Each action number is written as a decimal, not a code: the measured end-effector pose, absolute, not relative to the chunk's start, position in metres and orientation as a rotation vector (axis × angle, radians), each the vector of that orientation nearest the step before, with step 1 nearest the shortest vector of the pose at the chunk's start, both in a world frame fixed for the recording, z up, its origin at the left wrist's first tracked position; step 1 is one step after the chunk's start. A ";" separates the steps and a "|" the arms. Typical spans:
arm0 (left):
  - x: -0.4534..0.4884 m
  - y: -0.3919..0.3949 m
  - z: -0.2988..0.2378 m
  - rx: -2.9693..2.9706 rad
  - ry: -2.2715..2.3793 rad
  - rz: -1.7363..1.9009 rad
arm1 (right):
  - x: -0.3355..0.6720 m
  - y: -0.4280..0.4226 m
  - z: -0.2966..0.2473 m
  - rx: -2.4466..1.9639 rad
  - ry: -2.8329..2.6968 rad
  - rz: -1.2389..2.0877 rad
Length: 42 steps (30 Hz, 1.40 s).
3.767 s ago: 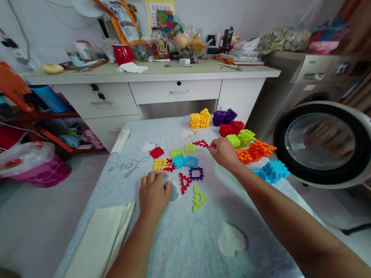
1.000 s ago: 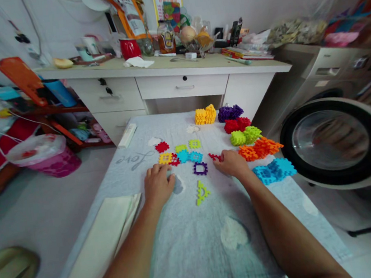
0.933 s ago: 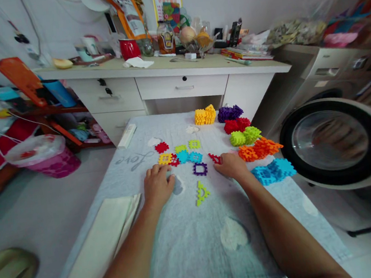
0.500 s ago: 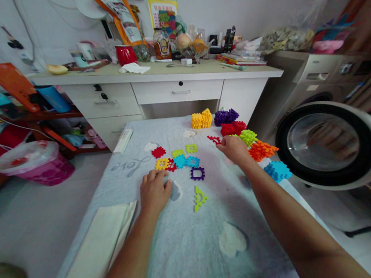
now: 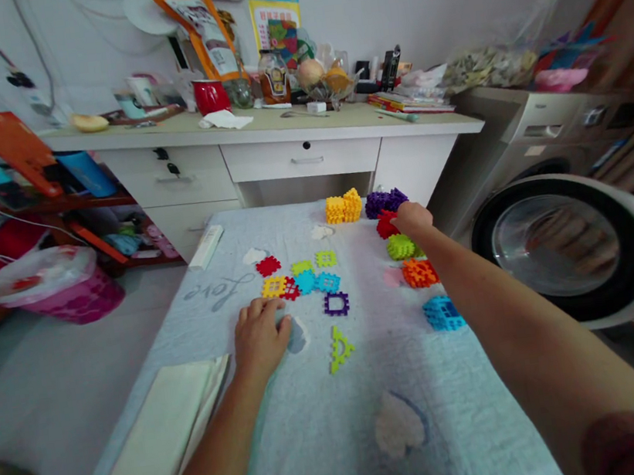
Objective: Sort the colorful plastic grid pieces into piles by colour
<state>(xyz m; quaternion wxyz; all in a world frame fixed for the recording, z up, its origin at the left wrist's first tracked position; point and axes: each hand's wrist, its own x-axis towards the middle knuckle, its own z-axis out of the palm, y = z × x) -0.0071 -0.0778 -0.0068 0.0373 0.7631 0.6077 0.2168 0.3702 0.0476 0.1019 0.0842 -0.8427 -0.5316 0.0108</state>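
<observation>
My left hand [image 5: 262, 330] rests on the cloth-covered table with its fingers spread, holding nothing. Just beyond its fingertips lie flat interlocking plastic pieces: a yellow window piece [image 5: 273, 287], red pieces [image 5: 268, 266], light blue pieces [image 5: 328, 281] and green ones [image 5: 325, 258]. A purple square frame [image 5: 336, 303] and a green triangular piece [image 5: 340, 349] are to the right of it. At the far right, my right hand [image 5: 413, 216] has its fingers closed at the stack of red interlocking pieces [image 5: 387, 223]; the fingertips are mostly hidden.
Along the right side stand yellow [image 5: 343, 207], purple [image 5: 384, 201], green [image 5: 401, 246], orange [image 5: 420, 273] and blue [image 5: 442, 313] stacks. A white box [image 5: 206, 246] and folded white cloth [image 5: 180, 399] lie at the left. Beyond are a cluttered desk [image 5: 279, 128] and an open washing-machine door [image 5: 566, 243].
My right hand has moved right to the red stack. The small red piece at its fingers no longer shows on the cloth. My left hand stays in place.
</observation>
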 end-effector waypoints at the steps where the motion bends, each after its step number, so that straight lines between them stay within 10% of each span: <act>1: -0.007 -0.078 -0.007 2.342 1.862 0.668 | 0.371 0.049 0.100 -2.523 -1.575 0.040; 24: -0.004 -0.082 0.001 2.316 1.863 0.638 | 0.251 -0.079 0.047 -1.498 -2.463 0.485; 42: -0.006 -0.080 0.000 2.315 1.841 0.652 | 0.266 -0.079 0.038 -1.827 -2.175 0.209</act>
